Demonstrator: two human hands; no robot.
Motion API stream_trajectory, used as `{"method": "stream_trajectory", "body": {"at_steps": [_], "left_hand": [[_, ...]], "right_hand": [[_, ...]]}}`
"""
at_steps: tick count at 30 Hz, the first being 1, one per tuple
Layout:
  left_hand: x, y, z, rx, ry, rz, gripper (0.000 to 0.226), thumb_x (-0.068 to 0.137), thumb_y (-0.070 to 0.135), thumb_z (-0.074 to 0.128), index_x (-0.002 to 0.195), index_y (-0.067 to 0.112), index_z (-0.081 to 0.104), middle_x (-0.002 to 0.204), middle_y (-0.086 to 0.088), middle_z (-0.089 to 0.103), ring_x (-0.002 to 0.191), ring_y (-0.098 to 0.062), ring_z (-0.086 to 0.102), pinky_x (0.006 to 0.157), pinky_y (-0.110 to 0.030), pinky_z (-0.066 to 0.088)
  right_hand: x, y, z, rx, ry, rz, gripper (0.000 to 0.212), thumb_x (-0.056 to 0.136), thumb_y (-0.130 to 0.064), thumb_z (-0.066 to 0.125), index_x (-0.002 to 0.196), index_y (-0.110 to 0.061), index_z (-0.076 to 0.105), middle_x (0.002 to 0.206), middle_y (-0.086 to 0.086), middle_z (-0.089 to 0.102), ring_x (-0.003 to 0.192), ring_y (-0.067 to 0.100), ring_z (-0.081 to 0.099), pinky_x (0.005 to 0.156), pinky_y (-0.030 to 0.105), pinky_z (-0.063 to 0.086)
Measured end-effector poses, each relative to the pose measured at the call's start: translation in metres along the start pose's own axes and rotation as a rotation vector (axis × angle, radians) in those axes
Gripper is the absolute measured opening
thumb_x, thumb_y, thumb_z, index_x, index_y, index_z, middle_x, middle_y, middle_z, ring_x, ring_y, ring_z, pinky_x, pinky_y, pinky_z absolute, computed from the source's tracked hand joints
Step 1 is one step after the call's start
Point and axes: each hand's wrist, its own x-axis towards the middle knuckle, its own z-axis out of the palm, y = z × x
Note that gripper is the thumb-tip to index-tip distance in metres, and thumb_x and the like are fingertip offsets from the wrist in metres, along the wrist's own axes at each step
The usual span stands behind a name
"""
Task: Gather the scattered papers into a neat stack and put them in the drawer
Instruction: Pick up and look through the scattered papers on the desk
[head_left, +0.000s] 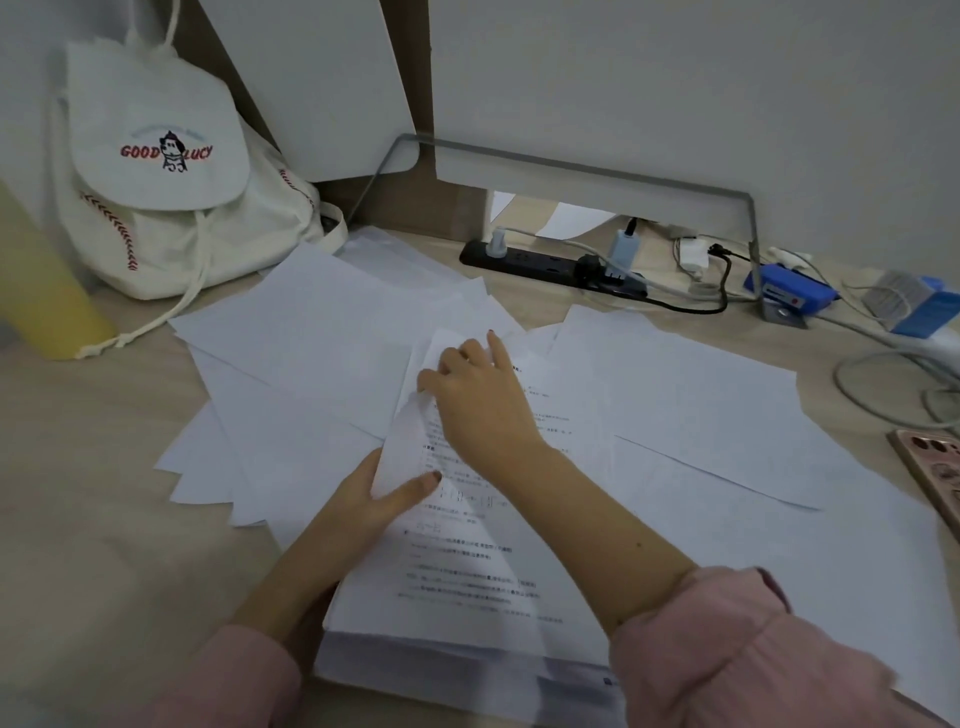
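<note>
White papers (322, 332) lie spread in overlapping layers across the wooden desk (78, 545). A printed sheet (467, 566) tops a small pile in front of me. My left hand (384, 499) pinches the left edge of that sheet, thumb on top. My right hand (478, 400) grips its upper left corner, which curls upward. More blank sheets (701, 410) fan out to the right. No drawer is in view.
A white canvas backpack (166, 171) leans at the back left beside a yellow bottle (41, 291). A black power strip (550, 262) with plugs and cables, a blue box (789, 291) and a monitor stand (748, 249) lie behind. A phone (930, 467) rests at the right edge.
</note>
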Motion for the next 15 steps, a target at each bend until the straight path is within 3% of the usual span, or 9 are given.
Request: {"method": "stream_trajectory", "body": {"at_steps": [2,4,7,9,11,15], "left_hand": [[0.001,-0.003,-0.002,0.032,0.025,-0.013,0.029,0.089,0.02,0.058,0.117,0.023,0.051,0.105,0.011,0.064,0.082,0.0,0.065,0.059,-0.01,0.048],[0.001,-0.005,-0.002,0.027,0.047,-0.017,0.025,0.09,0.015,0.055,0.114,0.024,0.051,0.104,0.01,0.064,0.087,-0.003,0.063,0.061,-0.014,0.048],[-0.001,-0.005,0.0,0.01,0.082,0.008,0.023,0.091,0.011,0.054,0.108,0.025,0.052,0.1,0.013,0.062,0.088,-0.001,0.06,0.065,-0.013,0.05],[-0.001,-0.006,0.001,0.009,0.104,0.031,0.025,0.091,0.009,0.054,0.107,0.027,0.051,0.099,0.017,0.06,0.088,0.001,0.057,0.073,-0.016,0.049],[-0.001,-0.007,0.002,0.012,0.116,0.051,0.026,0.091,0.009,0.053,0.11,0.027,0.049,0.098,0.019,0.058,0.088,0.002,0.056,0.07,-0.015,0.046],[-0.002,-0.008,0.005,-0.001,0.149,0.073,0.027,0.091,0.008,0.053,0.115,0.02,0.05,0.101,0.016,0.059,0.091,0.0,0.056,0.075,-0.02,0.046]], "right_hand": [[0.002,-0.001,0.004,0.074,0.058,0.035,0.045,0.088,-0.005,0.049,0.131,-0.016,0.049,0.131,0.014,0.05,0.13,0.031,0.036,0.116,0.05,0.0],[-0.002,0.009,0.004,0.121,0.08,0.115,0.054,0.093,-0.017,0.048,0.144,-0.021,0.03,0.15,0.011,0.031,0.142,0.026,0.02,0.117,0.047,-0.004],[-0.02,0.045,-0.001,0.148,0.044,0.29,0.061,0.097,-0.031,0.041,0.149,-0.021,0.011,0.158,0.008,0.011,0.146,0.022,0.007,0.118,0.043,-0.003],[-0.039,0.078,-0.002,0.149,0.019,0.421,0.062,0.096,-0.034,0.043,0.149,-0.019,0.013,0.158,0.01,0.012,0.145,0.025,0.011,0.12,0.043,0.004],[-0.064,0.112,-0.001,0.124,-0.036,0.531,0.061,0.095,-0.038,0.044,0.147,-0.016,0.022,0.155,0.012,0.02,0.142,0.029,0.021,0.118,0.043,0.014],[-0.116,0.159,0.004,0.09,-0.255,0.708,0.07,0.087,-0.056,0.047,0.142,-0.017,0.032,0.148,0.013,0.031,0.133,0.033,0.036,0.11,0.045,0.028]]}}
